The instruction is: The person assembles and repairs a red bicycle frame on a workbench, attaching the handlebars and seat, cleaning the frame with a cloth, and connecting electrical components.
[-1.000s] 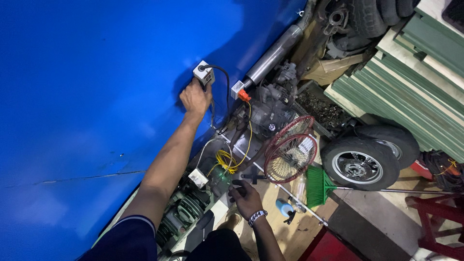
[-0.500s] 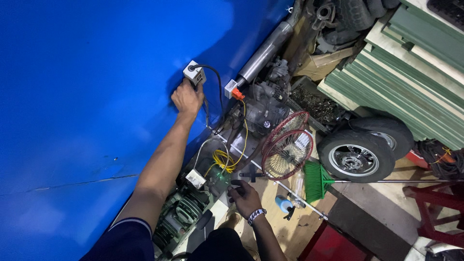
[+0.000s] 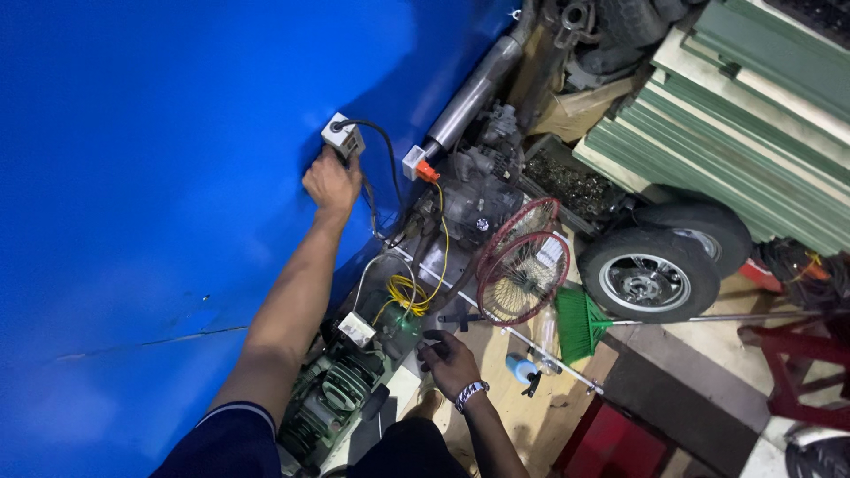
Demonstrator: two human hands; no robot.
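Socket box (image 3: pixel 342 135) on wall (image 3: pixel 159 177), fan guard (image 3: pixel 522 265) right, wheel (image 3: pixel 649 273) beyond

Head-worn view, tilted down, perhaps rolled, over cluttered floor (image 3: pixel 496 416).

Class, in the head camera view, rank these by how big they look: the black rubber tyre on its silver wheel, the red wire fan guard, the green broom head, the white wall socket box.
1. Black rubber tyre on silver wheel
2. Red wire fan guard, nearly alike
3. Green broom head
4. White wall socket box, by the left hand
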